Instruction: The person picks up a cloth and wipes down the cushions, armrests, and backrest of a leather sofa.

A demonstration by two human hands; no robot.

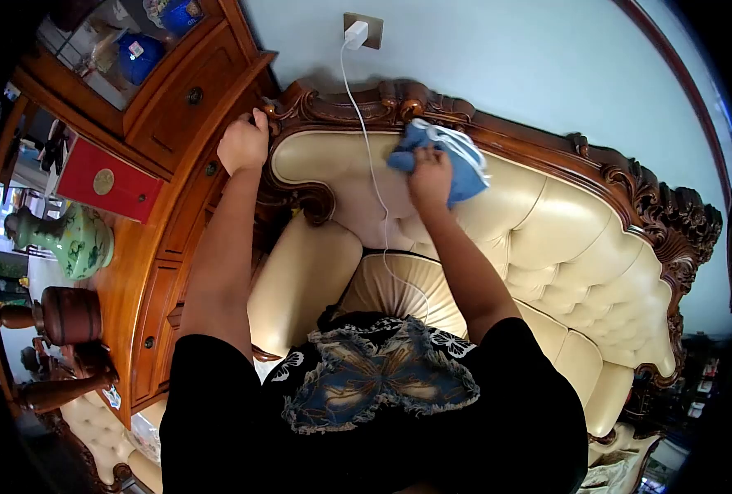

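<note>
My right hand (430,177) is closed on a blue cloth (467,183) with white strings or trim. It presses the cloth against the upper part of the cream tufted sofa backrest (518,193), just under the carved wooden frame (497,123). My left hand (244,142) is curled closed at the left end of that frame, beside the wooden cabinet (181,136). What its fingers grip, if anything, is hidden. Between my two arms a white charging cable (368,140) hangs down across the backrest.
A white charger (356,34) is plugged into the wall socket (374,31). To the left, the cabinet top carries a red box (106,179), a green patterned vase (78,240) and a brown wooden pot (71,315). A pleated cushion (399,284) lies on the sofa seat.
</note>
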